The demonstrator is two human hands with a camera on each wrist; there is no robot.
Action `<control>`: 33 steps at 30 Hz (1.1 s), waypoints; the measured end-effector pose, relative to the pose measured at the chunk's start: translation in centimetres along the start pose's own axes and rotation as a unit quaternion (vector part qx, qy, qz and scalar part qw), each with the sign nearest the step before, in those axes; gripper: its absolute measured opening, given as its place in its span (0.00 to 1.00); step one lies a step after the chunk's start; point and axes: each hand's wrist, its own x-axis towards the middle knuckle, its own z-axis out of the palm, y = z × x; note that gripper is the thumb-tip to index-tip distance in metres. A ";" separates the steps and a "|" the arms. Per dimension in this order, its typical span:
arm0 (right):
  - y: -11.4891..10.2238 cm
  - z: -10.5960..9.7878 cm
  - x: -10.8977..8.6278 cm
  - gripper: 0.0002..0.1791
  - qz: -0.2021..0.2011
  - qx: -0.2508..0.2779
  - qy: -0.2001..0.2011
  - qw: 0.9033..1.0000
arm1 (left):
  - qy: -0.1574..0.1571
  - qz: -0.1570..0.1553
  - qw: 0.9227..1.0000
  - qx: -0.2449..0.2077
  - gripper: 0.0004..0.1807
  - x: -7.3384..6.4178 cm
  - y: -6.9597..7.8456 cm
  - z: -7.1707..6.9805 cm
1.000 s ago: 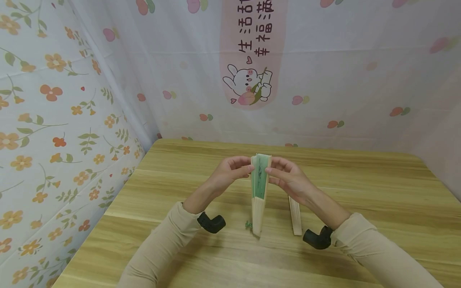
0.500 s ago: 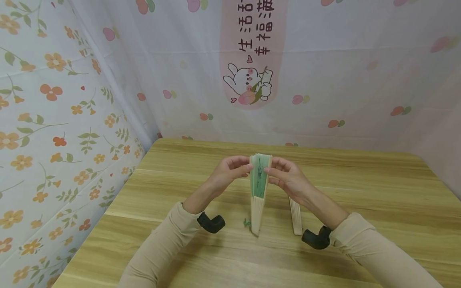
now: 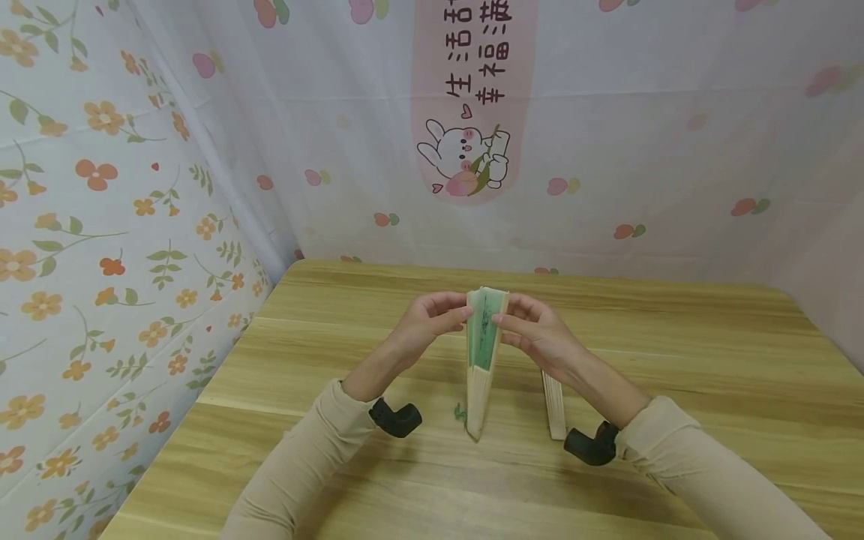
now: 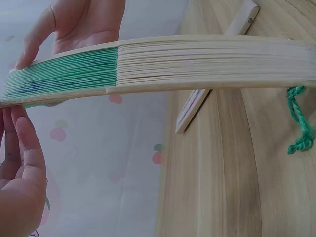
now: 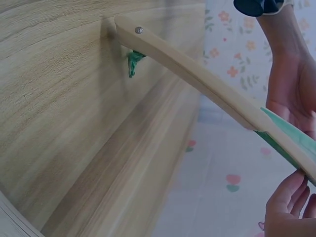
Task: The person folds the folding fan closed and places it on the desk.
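A folding fan (image 3: 481,337) with a green leaf and pale wooden ribs stands tilted between both hands, barely spread. Its riveted end points down at the table, and a green cord (image 4: 300,123) hangs from it. My left hand (image 3: 435,321) pinches the leaf's top left edge between thumb and fingers. At the opposite edge, my right hand (image 3: 540,330) pinches with the thumb on the leaf's front and fingers behind. Below the right hand lies a second folded fan (image 3: 553,405), its upper part hidden by that hand in the head view.
The wood-grain table (image 3: 324,337) runs back to a printed curtain (image 3: 607,150) with a rabbit picture. A flowered cloth (image 3: 101,225) hangs along the left. Black camera mounts (image 3: 398,418) are worn on both wrists.
The fan's lower end has swung slightly left, its cord with it. Both hands keep their pinch, with the right thumb shifted slightly left.
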 end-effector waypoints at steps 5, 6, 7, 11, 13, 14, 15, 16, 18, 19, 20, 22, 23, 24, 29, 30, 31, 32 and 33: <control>0.1 -0.1 0.0 0.14 0.008 -0.004 -0.019 1.000 | -0.001 0.000 1.000 -0.001 0.15 0.0 0.0 0.0; 0.1 -0.1 0.0 0.15 0.009 -0.004 -0.023 1.000 | 0.000 0.000 1.000 0.000 0.15 0.0 0.0 0.0; 0.1 -0.1 0.0 0.17 0.010 -0.003 -0.026 1.000 | 0.000 0.000 1.000 0.000 0.15 -0.1 0.0 0.0; 0.1 -0.2 0.1 0.20 0.011 0.001 -0.038 0.999 | -0.002 0.001 1.000 0.003 0.16 -0.1 0.0 -0.1; 0.1 -0.3 0.1 0.19 0.010 0.005 -0.043 0.999 | -0.003 0.002 1.000 0.005 0.16 -0.1 0.0 -0.1; 0.2 -0.3 0.0 0.18 0.009 0.006 -0.045 0.999 | -0.003 0.003 1.000 0.005 0.16 -0.1 0.0 -0.1; 0.2 -0.3 0.0 0.17 0.008 0.008 -0.048 0.999 | -0.004 0.004 1.000 0.004 0.16 -0.1 0.0 -0.1; 0.2 -0.3 0.0 0.15 0.008 0.010 -0.050 0.999 | -0.004 0.005 1.000 0.004 0.15 -0.1 0.0 -0.1; 0.2 -0.2 -0.1 0.11 0.006 0.014 -0.057 0.998 | -0.007 0.007 1.000 0.002 0.15 -0.1 -0.1 0.0; 0.1 -0.2 -0.1 0.10 0.006 0.016 -0.059 0.998 | -0.009 0.008 1.000 0.001 0.15 0.0 -0.1 0.0; 0.1 -0.1 -0.1 0.09 0.006 0.018 -0.060 0.998 | -0.011 0.010 1.000 0.001 0.15 0.0 -0.1 0.1; 0.1 0.0 -0.1 0.09 0.007 0.020 -0.060 0.998 | -0.013 0.013 1.000 0.002 0.15 0.0 -0.2 0.1; 0.1 0.0 -0.1 0.10 0.007 0.020 -0.061 0.998 | -0.013 0.014 1.000 0.002 0.15 0.0 -0.2 0.2; 0.1 0.0 -0.2 0.11 0.008 0.020 -0.059 0.998 | -0.013 0.014 1.000 0.003 0.14 0.0 -0.2 0.2; 0.1 0.0 -0.2 0.11 0.008 0.015 -0.056 0.998 | -0.009 0.012 1.000 0.003 0.14 0.0 -0.3 0.3; 0.1 -0.1 -0.2 0.11 0.007 0.015 -0.056 0.998 | -0.009 0.012 1.000 0.003 0.14 0.0 -0.2 0.3; 0.0 -0.1 -0.2 0.11 0.005 0.015 -0.057 0.998 | -0.008 0.012 1.000 0.003 0.14 0.1 -0.2 0.3; 0.0 -0.1 -0.1 0.11 0.003 0.015 -0.057 0.998 | -0.007 0.012 1.000 0.004 0.13 0.1 -0.2 0.3; 0.0 -0.1 -0.1 0.10 0.001 0.016 -0.056 0.998 | -0.006 0.011 1.000 0.004 0.13 0.1 -0.1 0.3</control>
